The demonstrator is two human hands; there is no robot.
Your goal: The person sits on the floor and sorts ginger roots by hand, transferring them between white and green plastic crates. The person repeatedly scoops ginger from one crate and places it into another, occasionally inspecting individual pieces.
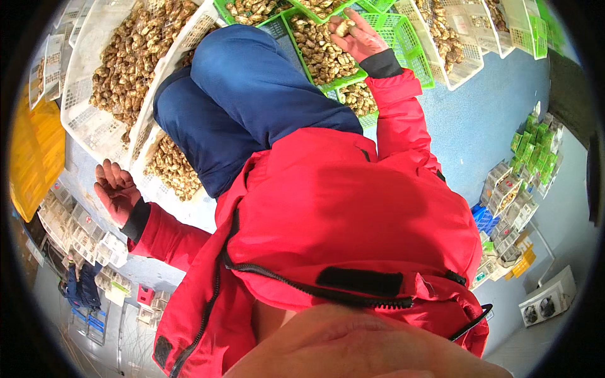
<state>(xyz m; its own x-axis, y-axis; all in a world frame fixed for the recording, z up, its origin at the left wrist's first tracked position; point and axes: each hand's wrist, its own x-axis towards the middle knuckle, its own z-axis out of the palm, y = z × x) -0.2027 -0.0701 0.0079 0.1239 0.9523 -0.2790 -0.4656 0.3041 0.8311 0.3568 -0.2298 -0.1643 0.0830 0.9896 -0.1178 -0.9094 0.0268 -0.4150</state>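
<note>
In my right hand (361,38), which is turned palm up, a small pale mushroom (344,28) rests among the fingers. Below that hand is a green plastic crate (302,61) filled with brown-and-white mushrooms (326,54). Another green crate (413,52) stands to its right, its mesh wall showing. My left hand (116,191) holds nothing, its fingers slightly curled and apart, just off the near corner of a large white mesh crate (85,127). Many brown mushrooms (127,71) are heaped in that crate.
A white crate with mushrooms (172,165) lies beside my bent legs (236,90). More white crates (463,61) line the upper right. Stacked baskets (505,193) stand along the right wall, near a fan unit (548,302). A yellow bin (38,151) and another person (82,288) are at left.
</note>
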